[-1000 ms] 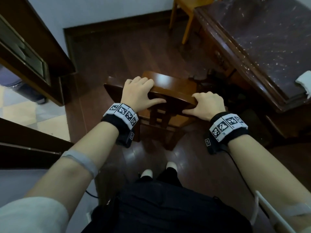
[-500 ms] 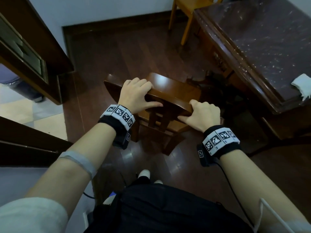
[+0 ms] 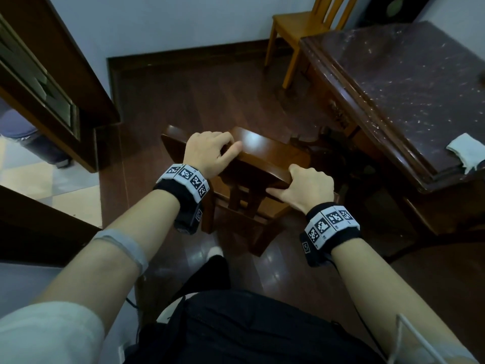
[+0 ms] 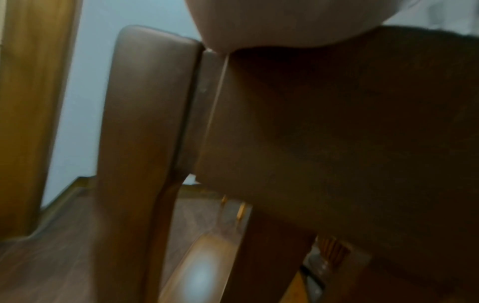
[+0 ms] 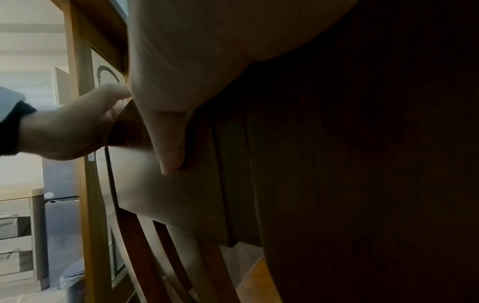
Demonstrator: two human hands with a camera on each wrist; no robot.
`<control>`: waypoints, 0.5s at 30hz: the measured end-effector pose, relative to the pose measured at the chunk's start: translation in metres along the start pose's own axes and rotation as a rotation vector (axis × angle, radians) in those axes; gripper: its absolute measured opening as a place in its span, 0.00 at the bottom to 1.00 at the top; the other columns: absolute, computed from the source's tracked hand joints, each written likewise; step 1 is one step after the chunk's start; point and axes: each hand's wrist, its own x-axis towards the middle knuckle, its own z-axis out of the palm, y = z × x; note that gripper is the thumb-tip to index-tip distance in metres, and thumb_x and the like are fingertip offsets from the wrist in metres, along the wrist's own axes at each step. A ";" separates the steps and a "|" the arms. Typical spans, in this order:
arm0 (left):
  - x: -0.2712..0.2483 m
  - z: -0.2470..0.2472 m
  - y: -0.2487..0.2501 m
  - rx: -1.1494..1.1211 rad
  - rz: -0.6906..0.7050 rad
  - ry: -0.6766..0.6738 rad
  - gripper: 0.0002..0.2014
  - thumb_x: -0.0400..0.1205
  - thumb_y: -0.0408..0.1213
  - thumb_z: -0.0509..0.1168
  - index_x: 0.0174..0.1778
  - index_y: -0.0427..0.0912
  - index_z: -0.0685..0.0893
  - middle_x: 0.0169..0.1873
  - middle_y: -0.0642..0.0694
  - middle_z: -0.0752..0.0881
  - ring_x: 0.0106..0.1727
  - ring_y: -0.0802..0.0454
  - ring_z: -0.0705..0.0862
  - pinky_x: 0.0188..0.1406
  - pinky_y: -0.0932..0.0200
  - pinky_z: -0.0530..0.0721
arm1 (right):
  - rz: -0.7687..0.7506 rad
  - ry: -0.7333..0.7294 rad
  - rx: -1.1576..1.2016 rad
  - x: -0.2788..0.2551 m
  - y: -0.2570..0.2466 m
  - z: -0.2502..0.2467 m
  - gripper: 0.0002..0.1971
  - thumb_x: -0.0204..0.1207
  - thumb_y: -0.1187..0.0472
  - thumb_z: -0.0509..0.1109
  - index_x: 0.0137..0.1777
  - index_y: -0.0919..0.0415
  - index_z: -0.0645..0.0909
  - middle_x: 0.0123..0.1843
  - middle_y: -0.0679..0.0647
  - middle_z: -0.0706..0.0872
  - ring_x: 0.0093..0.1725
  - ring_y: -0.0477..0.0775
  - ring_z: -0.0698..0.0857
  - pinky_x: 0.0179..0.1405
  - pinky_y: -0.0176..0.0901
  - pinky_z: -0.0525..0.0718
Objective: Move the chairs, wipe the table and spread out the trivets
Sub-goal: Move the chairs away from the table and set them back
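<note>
A dark wooden chair [image 3: 265,156] stands in front of me, seen from above its back rail. My left hand [image 3: 210,151] grips the left end of the top rail, fingers curled over the far side, thumb on top. My right hand [image 3: 307,187] grips the right end, thumb under the near face. The right wrist view shows that thumb [image 5: 168,143] pressed on the rail [image 5: 181,194], with my left hand [image 5: 70,131] beyond. The left wrist view is filled by the chair's back post [image 4: 145,123]. The dark stone-topped table [image 3: 420,82] is at the right, with a white cloth [image 3: 464,151] near its edge.
A lighter wooden chair [image 3: 301,24] stands at the table's far end by the white wall. An open dark door [image 3: 52,82] and a doorway with a tiled floor [image 3: 31,179] lie to the left. My feet [image 3: 214,252] are just behind the chair.
The chair has come a little away from the table toward me and the left, both hands keeping their grip. The view has lifted slightly, so the far chair shows more.
</note>
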 end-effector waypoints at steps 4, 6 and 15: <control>0.016 -0.001 0.000 0.053 -0.055 -0.001 0.24 0.83 0.58 0.48 0.35 0.47 0.82 0.29 0.52 0.83 0.32 0.52 0.81 0.33 0.52 0.82 | 0.019 -0.015 -0.017 -0.001 -0.001 -0.003 0.29 0.67 0.24 0.63 0.42 0.52 0.70 0.28 0.46 0.72 0.32 0.55 0.78 0.33 0.43 0.74; 0.018 0.002 -0.003 0.060 -0.029 0.010 0.25 0.82 0.56 0.48 0.29 0.45 0.80 0.24 0.51 0.80 0.27 0.50 0.79 0.28 0.51 0.81 | 0.020 -0.024 -0.027 0.001 -0.002 -0.004 0.29 0.68 0.24 0.62 0.43 0.52 0.71 0.28 0.45 0.71 0.32 0.54 0.78 0.33 0.42 0.73; 0.045 0.001 -0.031 -0.004 0.056 0.072 0.24 0.80 0.54 0.50 0.22 0.44 0.74 0.18 0.50 0.75 0.21 0.47 0.74 0.23 0.56 0.72 | 0.086 -0.016 -0.037 0.025 -0.020 -0.011 0.31 0.67 0.23 0.62 0.48 0.51 0.77 0.36 0.47 0.79 0.41 0.56 0.85 0.40 0.45 0.79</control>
